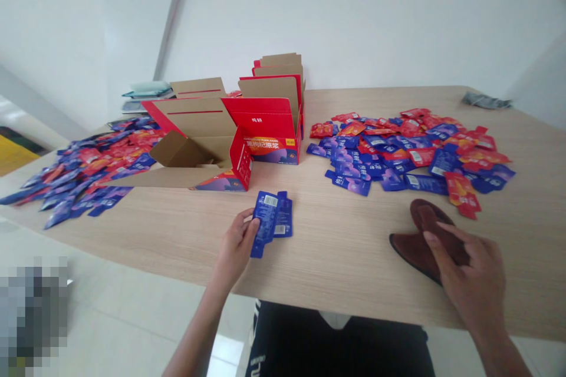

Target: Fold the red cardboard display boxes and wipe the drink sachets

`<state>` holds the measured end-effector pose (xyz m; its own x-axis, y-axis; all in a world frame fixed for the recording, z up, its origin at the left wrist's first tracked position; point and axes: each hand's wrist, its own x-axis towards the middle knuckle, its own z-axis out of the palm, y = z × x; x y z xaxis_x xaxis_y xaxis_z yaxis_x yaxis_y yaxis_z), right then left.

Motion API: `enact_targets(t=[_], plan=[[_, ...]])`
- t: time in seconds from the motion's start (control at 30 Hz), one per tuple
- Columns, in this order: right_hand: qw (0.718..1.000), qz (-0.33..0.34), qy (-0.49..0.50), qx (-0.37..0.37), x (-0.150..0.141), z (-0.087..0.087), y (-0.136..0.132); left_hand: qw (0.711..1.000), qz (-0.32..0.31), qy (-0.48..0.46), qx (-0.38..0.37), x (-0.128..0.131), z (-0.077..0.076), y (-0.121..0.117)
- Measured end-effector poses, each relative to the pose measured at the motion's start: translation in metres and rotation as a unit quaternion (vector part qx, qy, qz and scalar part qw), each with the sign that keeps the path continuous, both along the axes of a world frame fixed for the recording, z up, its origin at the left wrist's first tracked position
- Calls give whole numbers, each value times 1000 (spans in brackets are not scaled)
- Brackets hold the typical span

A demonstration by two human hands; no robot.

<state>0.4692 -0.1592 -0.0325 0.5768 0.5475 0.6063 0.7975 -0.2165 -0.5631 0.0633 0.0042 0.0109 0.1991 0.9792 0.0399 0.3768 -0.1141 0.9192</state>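
My left hand point(239, 241) pinches a blue sachet point(266, 216) by its left edge, with its barcode side facing up. Partly behind it, touching or overlapping, is a second blue sachet point(285, 218); whether my fingers hold that one too is not clear. At the right, my right hand point(473, 271) is closed, thumb against fingers, on a brown leathery item point(431, 224) with rounded ends and a dark rim. Its exact kind cannot be made out, and my hand hides part of it. Just left of centre stands an open red carton point(246, 168), flaps raised, its inside bare brown card.
More red cartons point(269, 112) stand open behind, by the wall. Heaps of red and blue sachets lie to the right point(398, 144) and to the left point(101, 159). A grey crumpled piece point(486, 100) is at the far right. The table's front edge point(309, 304) runs close to my body.
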Motion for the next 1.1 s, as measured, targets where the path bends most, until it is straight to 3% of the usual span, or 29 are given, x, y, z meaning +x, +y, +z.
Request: enact_targets(t=[0.07,0.13,0.23,0.3,0.47,0.6,0.7,0.83,0.93,1.0,1.1], plan=[[1000,2,3,-2,0,-1,-1,990,35,109,80,-8,-1,3],[1000,3,2,-2,1,-1,-1,956,53,220,189,-13,1,4],[1000,6,-4,-1,1,-1,-1,890,16,311,334,-17,3,9],[1000,10,-12,1,2,-1,-1,855,-29,344,387,-15,1,13],[999,29,-28,8,3,-4,1,814,-109,431,375,-10,-19,26],[999,29,-13,10,5,-5,1,818,-121,433,359,-12,-32,39],[999,33,7,13,4,-5,2,824,-121,409,373,-5,-24,40],[998,46,44,15,1,-3,3,844,-95,331,412,46,8,23],[997,54,51,23,0,0,2,845,-185,283,414,113,26,13],[997,56,48,34,-1,1,0,837,-239,284,403,159,24,17],[996,58,45,54,0,1,0,812,-277,303,415,213,2,36]])
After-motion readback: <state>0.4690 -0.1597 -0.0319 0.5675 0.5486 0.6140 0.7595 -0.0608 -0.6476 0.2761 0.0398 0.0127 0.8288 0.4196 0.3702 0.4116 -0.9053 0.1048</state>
